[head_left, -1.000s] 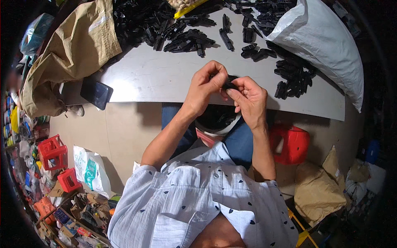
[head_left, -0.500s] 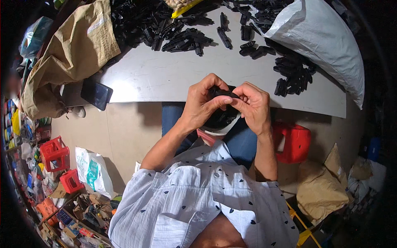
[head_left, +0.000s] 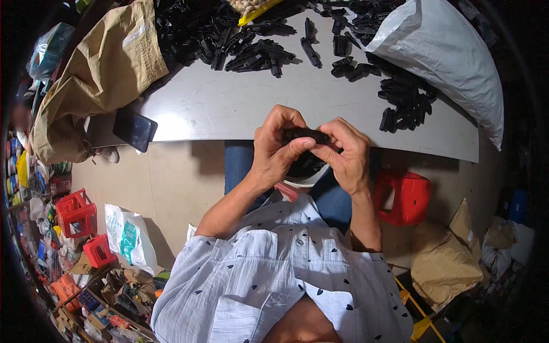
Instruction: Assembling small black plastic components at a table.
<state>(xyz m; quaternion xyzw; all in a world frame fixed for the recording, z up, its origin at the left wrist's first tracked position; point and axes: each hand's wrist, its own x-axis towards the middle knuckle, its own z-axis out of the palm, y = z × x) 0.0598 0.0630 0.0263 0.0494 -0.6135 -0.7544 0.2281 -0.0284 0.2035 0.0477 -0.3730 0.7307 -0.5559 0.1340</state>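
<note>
Between both hands, over the table's near edge, is a small, elongated black plastic part (head_left: pixel 306 135). My left hand (head_left: pixel 275 150) grips its left end, with the thumb pressed along the near side. Closed on the right end are the fingers and thumb of my right hand (head_left: pixel 347 153). The fingertips hide much of its shape. Below the hands, between my legs, a white bucket (head_left: pixel 298 183) holds more black parts (head_left: pixel 307 166). Several similar pieces lie in a pile (head_left: pixel 260 56) farther back on the table, and another cluster (head_left: pixel 405 106) lies at the right.
The grey table (head_left: pixel 229 108) carries a phone (head_left: pixel 135 130) at its left edge, a brown sack (head_left: pixel 97 86), a white woven sack (head_left: pixel 443 57) and a yellow-edged bag (head_left: pixel 251 8). A red stool (head_left: pixel 403 197) stands at the right; brown bags (head_left: pixel 443 263) lie lower right.
Both hands have shifted slightly, and the fingers have changed their hold. More of the black part shows between them now.
</note>
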